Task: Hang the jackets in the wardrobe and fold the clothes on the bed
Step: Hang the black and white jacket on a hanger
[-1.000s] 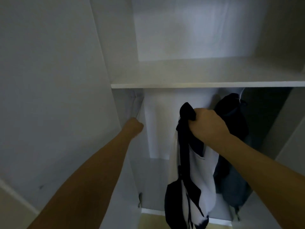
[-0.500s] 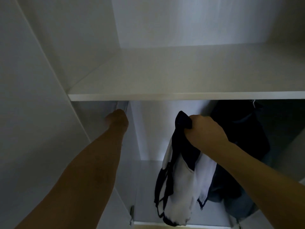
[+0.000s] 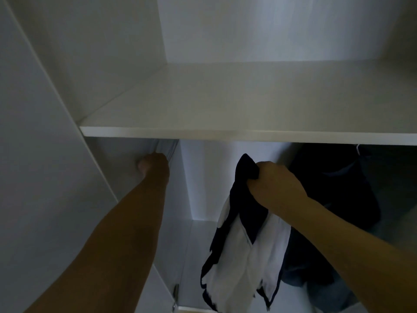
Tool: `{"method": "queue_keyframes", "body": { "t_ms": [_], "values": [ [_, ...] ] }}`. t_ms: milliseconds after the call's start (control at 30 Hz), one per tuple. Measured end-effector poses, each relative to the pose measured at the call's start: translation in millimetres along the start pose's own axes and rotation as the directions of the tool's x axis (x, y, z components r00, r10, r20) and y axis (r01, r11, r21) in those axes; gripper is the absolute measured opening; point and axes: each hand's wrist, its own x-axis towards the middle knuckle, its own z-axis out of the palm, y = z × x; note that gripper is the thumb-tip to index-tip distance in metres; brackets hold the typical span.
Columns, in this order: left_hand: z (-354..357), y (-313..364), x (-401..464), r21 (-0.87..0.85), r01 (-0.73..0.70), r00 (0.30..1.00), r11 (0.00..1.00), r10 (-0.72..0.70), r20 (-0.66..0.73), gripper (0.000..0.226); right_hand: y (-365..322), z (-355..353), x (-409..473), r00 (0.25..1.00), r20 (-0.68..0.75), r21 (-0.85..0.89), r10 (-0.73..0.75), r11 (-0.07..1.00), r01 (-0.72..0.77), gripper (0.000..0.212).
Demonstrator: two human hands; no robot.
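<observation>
Now, far left, the open wardrobe door fills the edge of the view, pale and plain, with a small metal hinge showing low down near the bottom of the frame. Next over, the left hand is reaching up into the wardrobe, just under the white shelf, and its fingers are curled around a bunch of pale fabric hanging there against the inner side wall; whether that cloth is on a hanger is hidden by the shelf edge. Moving toward the middle, bare white back panel, nothing touching it. Then the right hand, fist clenched tight on the top of a navy and white jacket, gripping it by a dark bunched end, collar or shoulder, hard to say which. That jacket hangs straight down from the fist, long axis near vertical, top end pointing up at the shelf, loose white panels and dark trim trailing toward the wardrobe floor, tilted slightly down to the left. It sits inside the lower compartment, below the shelf, between the bare back panel and the clothes on the right, held in the air and resting on nothing. Further right, a dark jacket already hangs under the shelf, just behind the right wrist, with a sliver of pale hanger hook visible at the top. Beneath it, some bluish cloth sits low in the shadows, too dim to make out.
</observation>
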Motion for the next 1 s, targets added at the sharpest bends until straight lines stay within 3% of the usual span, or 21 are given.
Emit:
{"method": "queue_keyframes", "body": {
  "t_ms": [267, 500, 633, 767, 900, 1000],
  "values": [
    [6.5, -0.6, 0.8, -0.053, -0.029, 0.997, 0.998, 0.025, -0.078, 0.028, -0.3, -0.6, -1.1, 0.999, 0.021, -0.021, 0.027, 0.999, -0.027, 0.034],
    [27.7, 4.6, 5.6, 0.075, -0.081, 0.994, 0.994, 0.087, -0.072, 0.025, 2.6, 8.3, -2.3, 0.999, -0.03, -0.045, 0.039, 0.998, -0.04, 0.032],
    [25.3, 5.7, 2.6, -0.146, -0.065, 0.988, 0.987, 0.044, -0.145, 0.028, 2.9, 8.5, -2.5, 0.996, -0.071, -0.069, 0.048, 0.996, -0.053, 0.031],
    [14.4, 13.3, -19.3, -0.503, -0.136, 0.968, 0.854, 0.006, -0.251, 0.029, 6.4, 3.7, -4.3, 0.996, -0.064, -0.104, 0.058, 0.992, -0.064, 0.031],
    [-0.2, 13.1, -63.0, -0.586, -0.257, 0.934, 0.769, 0.042, -0.355, 0.026, 11.4, -2.8, -17.5, 0.996, -0.028, -0.068, 0.08, 0.994, -0.082, 0.03],
    [-23.6, 3.9, -97.1, -0.665, -0.441, 0.886, 0.603, 0.171, -0.432, 0.029, 14.0, -10.8, -35.2, 0.997, 0.014, -0.025, 0.079, 0.997, -0.079, 0.028]
  ]
}}
